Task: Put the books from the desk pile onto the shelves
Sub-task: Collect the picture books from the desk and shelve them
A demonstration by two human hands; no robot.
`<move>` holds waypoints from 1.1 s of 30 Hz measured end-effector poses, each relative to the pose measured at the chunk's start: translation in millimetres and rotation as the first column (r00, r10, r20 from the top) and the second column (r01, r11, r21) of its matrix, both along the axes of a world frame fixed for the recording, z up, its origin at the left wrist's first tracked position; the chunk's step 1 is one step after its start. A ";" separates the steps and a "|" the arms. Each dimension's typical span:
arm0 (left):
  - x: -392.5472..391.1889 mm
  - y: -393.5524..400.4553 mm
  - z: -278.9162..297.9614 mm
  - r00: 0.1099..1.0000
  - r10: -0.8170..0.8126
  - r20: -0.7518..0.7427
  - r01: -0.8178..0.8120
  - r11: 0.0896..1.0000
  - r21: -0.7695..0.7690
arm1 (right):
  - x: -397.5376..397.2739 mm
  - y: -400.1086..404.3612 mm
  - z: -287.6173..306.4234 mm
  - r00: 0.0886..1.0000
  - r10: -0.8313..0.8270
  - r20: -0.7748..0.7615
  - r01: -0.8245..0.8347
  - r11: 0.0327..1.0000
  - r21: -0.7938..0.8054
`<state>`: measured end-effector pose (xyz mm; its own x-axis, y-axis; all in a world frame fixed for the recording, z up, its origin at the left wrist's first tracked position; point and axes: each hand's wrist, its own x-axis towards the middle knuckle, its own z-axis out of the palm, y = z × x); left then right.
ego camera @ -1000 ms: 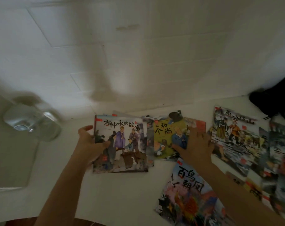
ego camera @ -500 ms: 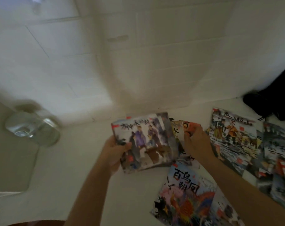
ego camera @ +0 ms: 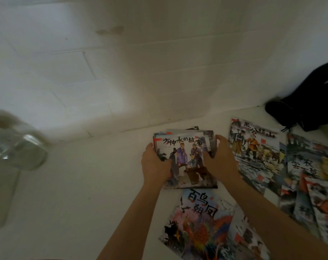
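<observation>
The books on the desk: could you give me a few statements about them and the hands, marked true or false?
1. Both hands hold one small stack of books. True: the left hand grips its left edge, the right hand its right edge.
2. The phoenix-cover book is being held. False: it lies untouched, nearer the person.
3. A clear glass jar stands far left. True.
4. The black bag lies on the stack. False: it sits apart, by the wall at the right.

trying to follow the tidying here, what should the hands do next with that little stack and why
Probably lift the stack of books off the desk: the left hand and right hand already grip its two sides, its edges look roughly squared, and other books remain spread out.
</observation>
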<state>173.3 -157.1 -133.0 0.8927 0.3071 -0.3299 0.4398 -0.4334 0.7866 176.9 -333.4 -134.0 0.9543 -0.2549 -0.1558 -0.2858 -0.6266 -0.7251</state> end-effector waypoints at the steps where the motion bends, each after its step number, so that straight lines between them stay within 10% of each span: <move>1: 5.0 -4.8 0.5 1.000 -0.009 -0.008 0.009 1.000 -0.001 | 3.3 -4.9 5.8 0.999 -0.033 -0.029 0.034 0.998 0.045; 9: 32.9 -11.4 -4.4 0.987 0.001 -0.162 -0.015 0.996 -0.084 | -6.5 -5.9 -10.9 0.997 -0.053 -0.063 0.066 0.970 0.233; 20: -1.2 10.4 13.8 0.963 -0.171 0.206 0.231 0.921 -0.315 | -14.3 -6.7 6.0 0.997 0.067 -0.029 -0.054 0.945 0.324; 26: -3.7 23.2 20.7 0.883 -0.139 0.448 0.256 0.943 -0.212 | -24.4 -4.2 12.3 0.956 0.070 0.284 -0.174 0.918 0.357; 33: -28.2 9.5 -11.3 0.933 -0.208 0.293 0.265 0.949 -0.171 | -52.1 -3.4 -24.1 0.971 0.172 0.164 -0.217 0.925 0.313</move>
<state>145.1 -147.6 -144.3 0.9945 0.0278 -0.1011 0.1047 -0.3160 0.9430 124.9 -336.8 -158.1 0.9975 -0.0186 -0.0689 -0.0707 -0.3824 -0.9213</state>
